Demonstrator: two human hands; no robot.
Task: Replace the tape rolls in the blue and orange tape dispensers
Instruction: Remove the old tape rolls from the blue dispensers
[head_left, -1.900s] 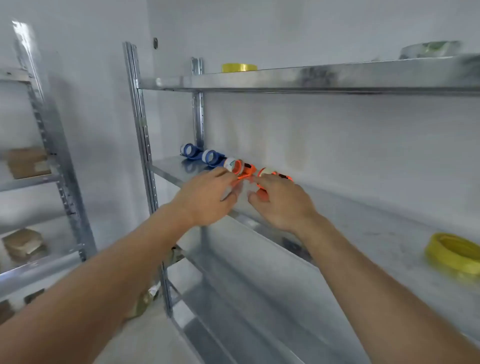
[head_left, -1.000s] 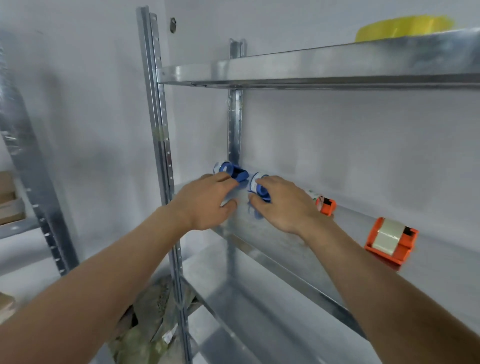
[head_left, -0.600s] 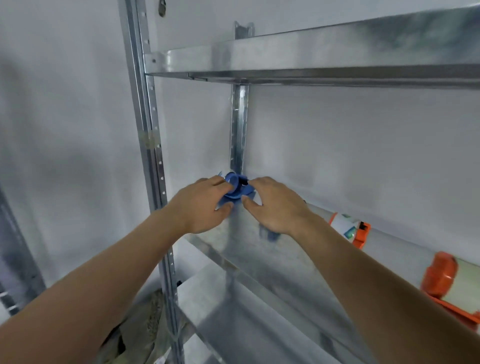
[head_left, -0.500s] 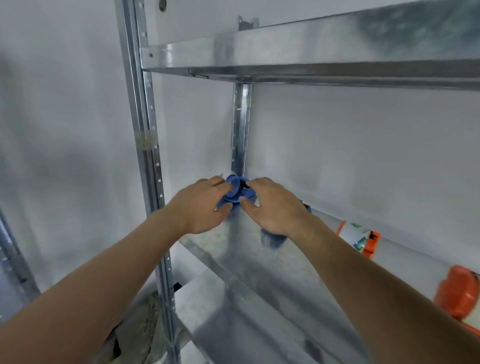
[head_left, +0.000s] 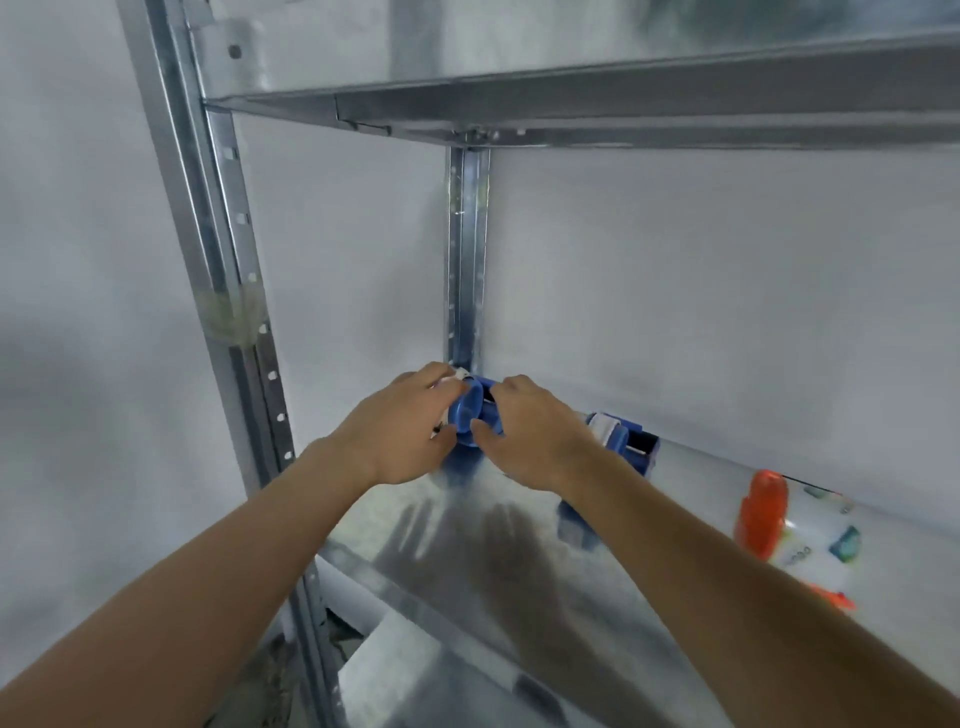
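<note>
A blue tape dispenser (head_left: 471, 413) stands in the far left corner of the metal shelf (head_left: 467, 561). My left hand (head_left: 400, 431) grips its left side, where a bit of white roll shows. My right hand (head_left: 535, 431) grips its right side, thumb on the blue round hub. A second blue tape dispenser (head_left: 626, 444) with a white roll sits just right of my right wrist. An orange tape dispenser (head_left: 795, 530) holding a clear printed roll lies further right by the back wall.
The shelf above (head_left: 623, 104) overhangs the work area. A front upright post (head_left: 223, 312) stands left of my left arm, and a rear post (head_left: 467, 260) rises behind the dispenser. A lower shelf (head_left: 441, 686) shows below.
The view has come closer to the shelf corner. Both hands have stayed on the corner blue dispenser; the second blue dispenser is now uncovered beside my right wrist.
</note>
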